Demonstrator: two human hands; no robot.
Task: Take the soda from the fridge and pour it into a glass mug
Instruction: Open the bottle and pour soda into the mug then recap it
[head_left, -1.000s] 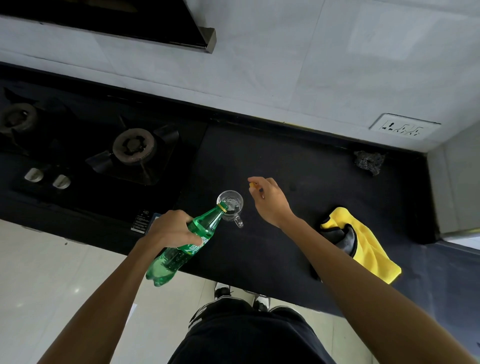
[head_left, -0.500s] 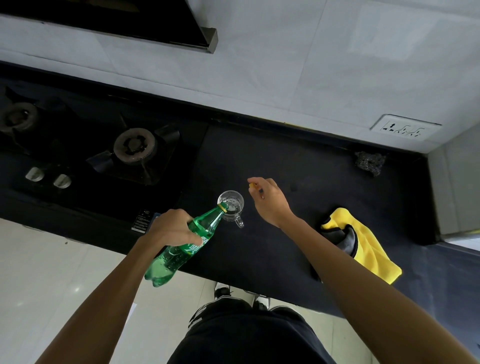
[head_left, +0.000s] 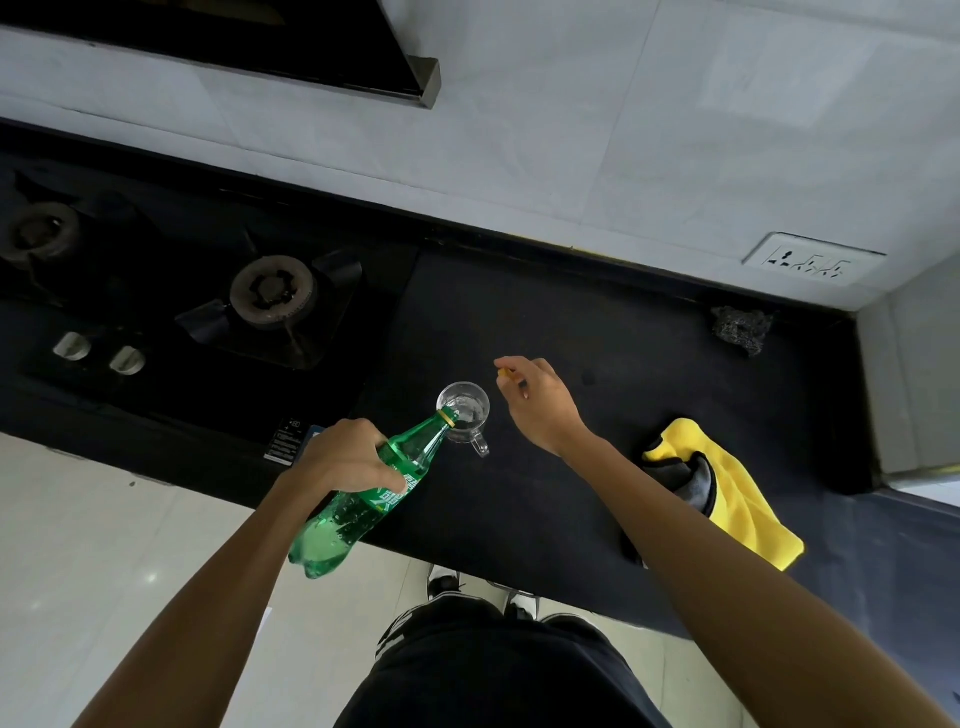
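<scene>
Two hands: left hand clamped round green soda bottle; right hand pinching yellow cap.
Glass mug: unsteadied on tabletop.
Likely risk: hasty tilt, foam overflow, nudged rim.

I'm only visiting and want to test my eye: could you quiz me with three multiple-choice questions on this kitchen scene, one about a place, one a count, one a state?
1. Where does the cloth lie?
A) on the counter, right of the mug
B) in the mug
C) on the floor

2. How many knobs show?
A) four
B) two
C) none

3. How is the bottle?
A) upright, capped
B) lying flat
C) tilted, mouth at the mug

Answers:
1 A, it lies on the counter by the right forearm.
2 B, two pale knobs sit side by side.
3 C, the left hand grips it tilted; the right hand pinches the cap.
</scene>
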